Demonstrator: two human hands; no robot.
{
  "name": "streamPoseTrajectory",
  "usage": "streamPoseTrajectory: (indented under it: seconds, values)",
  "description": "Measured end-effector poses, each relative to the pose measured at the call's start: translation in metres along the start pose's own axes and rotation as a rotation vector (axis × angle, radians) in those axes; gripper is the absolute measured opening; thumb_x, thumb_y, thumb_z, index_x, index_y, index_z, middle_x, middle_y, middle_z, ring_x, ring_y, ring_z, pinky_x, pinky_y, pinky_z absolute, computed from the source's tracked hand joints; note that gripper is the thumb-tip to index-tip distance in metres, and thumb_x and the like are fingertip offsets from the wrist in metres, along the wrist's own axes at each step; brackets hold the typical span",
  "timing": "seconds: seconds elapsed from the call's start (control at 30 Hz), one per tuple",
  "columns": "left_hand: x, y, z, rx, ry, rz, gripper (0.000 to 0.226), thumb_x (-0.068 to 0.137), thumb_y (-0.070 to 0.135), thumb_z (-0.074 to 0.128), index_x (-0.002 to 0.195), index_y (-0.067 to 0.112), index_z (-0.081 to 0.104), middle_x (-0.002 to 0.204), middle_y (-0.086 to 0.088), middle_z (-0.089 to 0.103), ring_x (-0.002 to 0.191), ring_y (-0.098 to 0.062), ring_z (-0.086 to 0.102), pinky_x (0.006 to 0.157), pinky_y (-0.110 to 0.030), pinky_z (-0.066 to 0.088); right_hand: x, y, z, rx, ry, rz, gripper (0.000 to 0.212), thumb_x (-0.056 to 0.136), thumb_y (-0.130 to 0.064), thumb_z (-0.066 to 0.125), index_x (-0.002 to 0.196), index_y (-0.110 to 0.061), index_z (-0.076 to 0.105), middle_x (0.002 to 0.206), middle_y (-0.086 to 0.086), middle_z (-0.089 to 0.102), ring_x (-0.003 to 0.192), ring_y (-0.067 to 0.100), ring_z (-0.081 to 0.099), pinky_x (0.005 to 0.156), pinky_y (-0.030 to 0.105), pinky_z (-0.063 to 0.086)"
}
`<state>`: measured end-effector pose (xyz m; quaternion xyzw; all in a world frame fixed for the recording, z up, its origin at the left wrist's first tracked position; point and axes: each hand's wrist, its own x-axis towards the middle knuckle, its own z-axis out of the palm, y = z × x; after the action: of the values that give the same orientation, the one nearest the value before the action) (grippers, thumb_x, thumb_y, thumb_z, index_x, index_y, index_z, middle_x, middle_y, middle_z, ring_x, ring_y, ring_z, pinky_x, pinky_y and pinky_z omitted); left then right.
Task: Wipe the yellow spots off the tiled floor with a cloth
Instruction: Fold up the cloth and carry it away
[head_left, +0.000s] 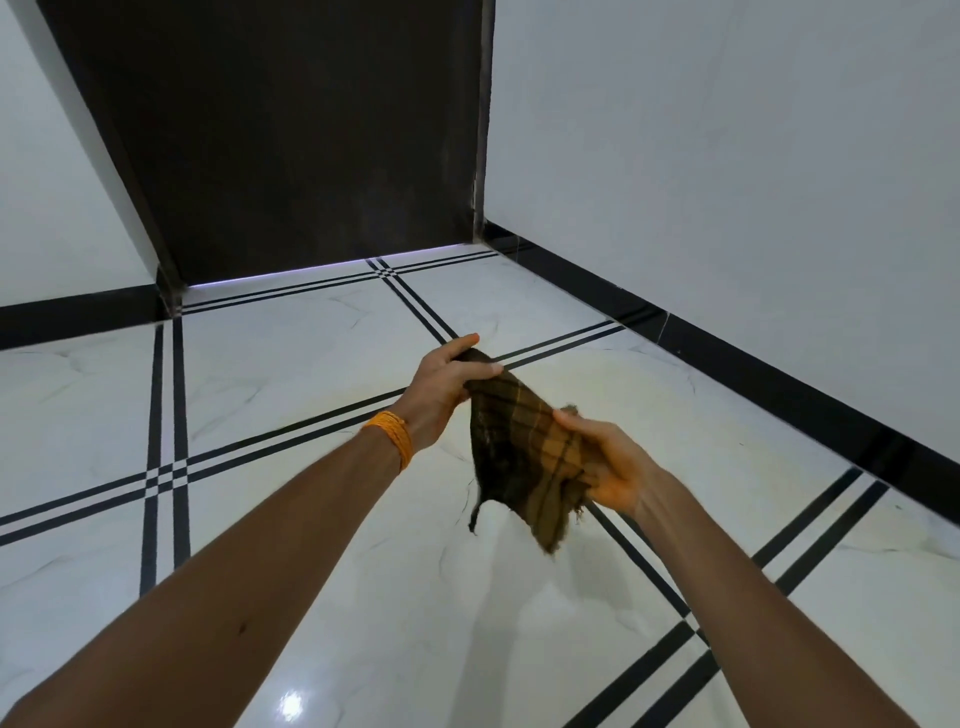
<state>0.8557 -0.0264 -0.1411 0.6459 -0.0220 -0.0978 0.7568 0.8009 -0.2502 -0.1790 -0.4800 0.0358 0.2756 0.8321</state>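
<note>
White glossy tiled floor, crossed by paired black inlay lines, fills the lower frame. Behind it are pale walls, a dark door panel and black skirting along the base.

Cloth: brown-and-yellow check with frayed edges. It is held in the air above the floor, not touching it, and stretched between both hands. One loose corner hangs below.

Left hand: fingers curled round the upper corner of the cloth, thumb on top. Right hand: pinches the lower edge, thumb over the fabric. Orange thread band on the left wrist.

Yellow spots: only a faint yellowish tinge on the tile just beyond the cloth, too weak to confirm.

Judgement: wiping has not begun; the cloth looks to be getting spread or folded for use.

Risks:
- The cloth already looks soiled and dark, so a dirty face pressed down could smear the yellow wider instead of lifting it.
- Faint marks on a reflective tile are easy to miss, so patches may be skipped.
- A bunched cloth gives poor contact and may leave streaks.
- Frayed threads may shed onto the floor.
</note>
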Motion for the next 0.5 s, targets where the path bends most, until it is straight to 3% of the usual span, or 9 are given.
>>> streamPoseTrajectory:
  seconds: [0.07, 0.13, 0.2, 0.27, 0.33, 0.37, 0.43, 0.5]
  values:
    - [-0.003, -0.004, -0.007, -0.009, -0.045, -0.068, 0.082, 0.083, 0.0, 0.073, 0.153, 0.017, 0.034, 0.143, -0.015, 0.045, 0.121, -0.03, 0.054, 0.082, -0.032, 0.056, -0.001, -0.005, 0.008, 0.073, -0.091, -0.06, 0.051, 0.092, -0.02, 0.07, 0.138, -0.005, 0.054, 0.132, 0.019, 0.06, 0.124, 0.036, 0.058, 0.114, 0.05, 0.04]
    - [-0.007, -0.009, -0.01, -0.102, -0.071, -0.112, 0.091, 0.083, -0.011, 0.067, 0.156, 0.02, 0.022, 0.141, -0.019, 0.045, 0.119, -0.035, 0.058, 0.079, -0.037, 0.061, 0.0, -0.011, 0.014, 0.124, -0.118, -0.107, 0.057, 0.091, -0.016, 0.071, 0.143, -0.006, 0.049, 0.127, 0.017, 0.061, 0.12, 0.034, 0.059, 0.11, 0.049, 0.044]
    - [-0.009, -0.011, -0.005, -0.241, -0.093, -0.151, 0.097, 0.086, -0.015, 0.061, 0.158, 0.027, 0.012, 0.137, -0.021, 0.049, 0.11, -0.036, 0.067, 0.08, -0.041, 0.061, 0.004, -0.015, 0.017, 0.106, -0.086, -0.141, 0.076, 0.082, -0.017, 0.082, 0.147, -0.003, 0.046, 0.133, 0.018, 0.058, 0.125, 0.035, 0.055, 0.118, 0.05, 0.036]
    - [-0.011, -0.013, 0.004, -0.364, -0.128, -0.192, 0.094, 0.09, -0.008, 0.061, 0.158, 0.029, 0.009, 0.123, -0.018, 0.063, 0.098, -0.032, 0.073, 0.075, -0.04, 0.062, 0.005, -0.018, 0.023, 0.08, -0.039, -0.172, 0.073, 0.081, -0.02, 0.081, 0.146, -0.003, 0.05, 0.138, 0.02, 0.055, 0.128, 0.037, 0.051, 0.123, 0.051, 0.025]
    - [-0.014, -0.016, 0.01, -0.431, -0.199, -0.26, 0.081, 0.093, 0.007, 0.063, 0.158, 0.027, 0.017, 0.11, -0.015, 0.072, 0.093, -0.03, 0.073, 0.074, -0.037, 0.06, 0.007, -0.019, 0.028, 0.082, 0.02, -0.18, 0.056, 0.09, -0.024, 0.069, 0.141, -0.003, 0.057, 0.143, 0.02, 0.053, 0.135, 0.038, 0.048, 0.123, 0.052, 0.026]
    - [-0.016, -0.019, 0.011, -0.417, -0.24, -0.293, 0.073, 0.095, 0.017, 0.063, 0.156, 0.026, 0.024, 0.114, -0.015, 0.071, 0.096, -0.03, 0.072, 0.079, -0.038, 0.058, 0.007, -0.019, 0.029, 0.102, 0.032, -0.179, 0.049, 0.093, -0.025, 0.064, 0.138, -0.004, 0.06, 0.142, 0.019, 0.056, 0.136, 0.037, 0.049, 0.121, 0.051, 0.03]
    - [-0.022, -0.024, 0.015, -0.317, -0.299, -0.321, 0.049, 0.098, 0.038, 0.056, 0.144, 0.026, 0.045, 0.125, -0.015, 0.068, 0.112, -0.032, 0.066, 0.1, -0.043, 0.049, 0.005, -0.022, 0.033, 0.138, 0.052, -0.187, 0.039, 0.095, -0.028, 0.059, 0.126, -0.007, 0.069, 0.126, 0.015, 0.068, 0.125, 0.033, 0.061, 0.115, 0.049, 0.04]
    - [-0.022, -0.027, 0.02, -0.318, -0.305, -0.29, 0.035, 0.1, 0.046, 0.047, 0.128, 0.028, 0.058, 0.129, -0.013, 0.067, 0.122, -0.034, 0.061, 0.112, -0.049, 0.038, 0.005, -0.023, 0.035, 0.166, 0.061, -0.199, 0.033, 0.097, -0.03, 0.058, 0.117, -0.008, 0.073, 0.11, 0.011, 0.072, 0.108, 0.029, 0.069, 0.105, 0.046, 0.048]
